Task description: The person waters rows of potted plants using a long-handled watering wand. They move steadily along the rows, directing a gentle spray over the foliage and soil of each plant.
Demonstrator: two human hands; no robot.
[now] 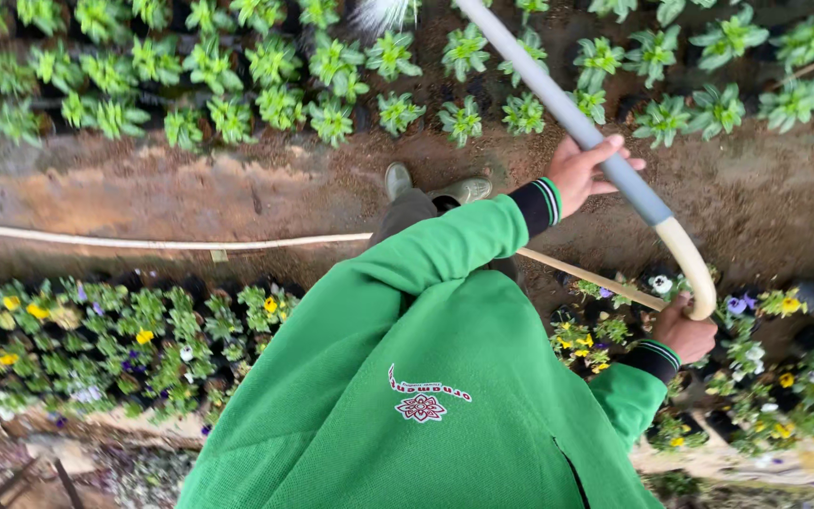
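- Watering wand (558, 104): a long grey tube is running diagonally from the top centre of the view down to a cream hose (694, 264) that is curving at its lower end; a white spray (383, 13) is showing at the top edge, over the green plants.
- One hand (584, 172) is wrapping its fingers around the grey tube at mid-length, thumb lying along it.
- The other hand (685, 332) is closing around the curved cream end, just below the joint; which hand is left and which right cannot be told from this inverted view.
- Green sweatshirt (426, 377), with dark striped cuffs, is filling the lower centre.
- Boots (435, 188) are standing on a bare soil path (190, 188).
- Leafy green seedlings (237, 75) are lining the far side of the path.
- Flowering pansies (96, 339) in dark pots, yellow, white and purple, are lining the near side.
- A thin pale pipe (143, 242) is lying along the path edge.
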